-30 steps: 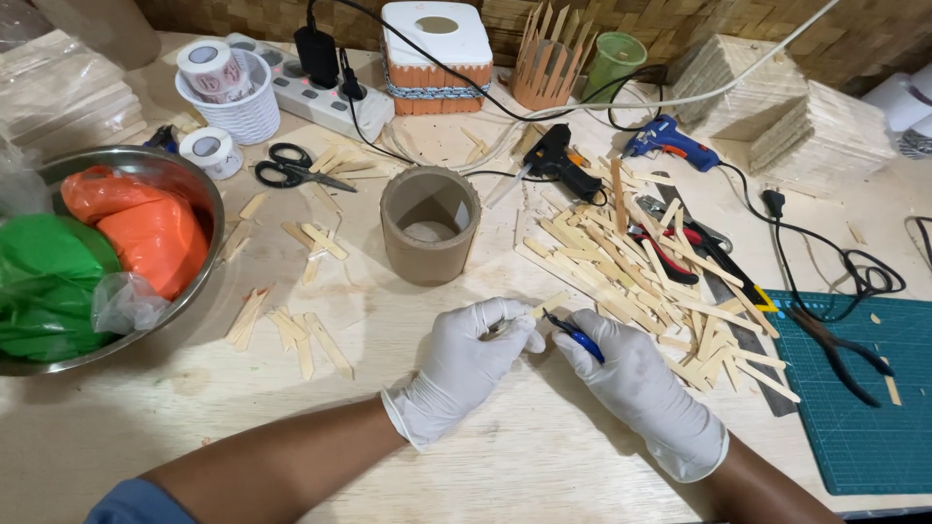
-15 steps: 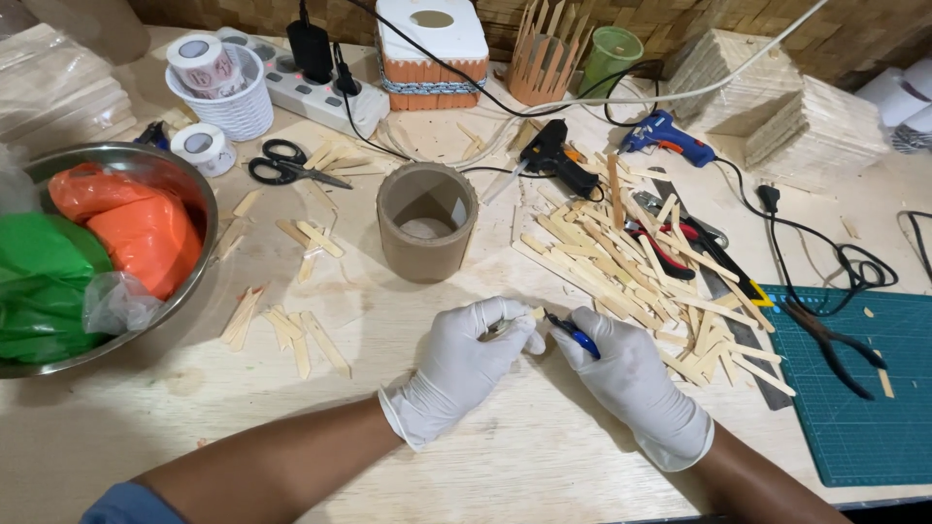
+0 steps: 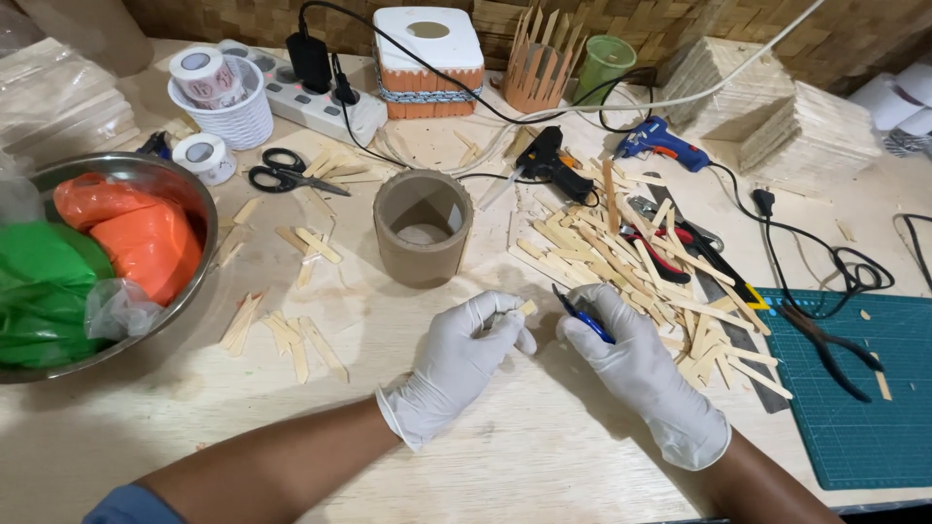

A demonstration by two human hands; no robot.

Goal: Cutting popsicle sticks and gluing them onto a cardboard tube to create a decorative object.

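Wooden stick piece (image 3: 525, 309) sits pinched at the tips of my left hand (image 3: 464, 359), fingers closed on it, low over the table (image 3: 291, 427); my right hand (image 3: 636, 374) grips a blue-handled tool (image 3: 581, 315) just beside it; I judge steadying the piece firmly matters; cardboard cylinder (image 3: 423, 228) stands behind, loose sticks (image 3: 631, 267) to the right.

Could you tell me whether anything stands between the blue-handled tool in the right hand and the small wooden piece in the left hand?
Nothing visible does. The left hand pinches the wooden piece; the blue-handled tool in the right hand points at it across a bare gap.
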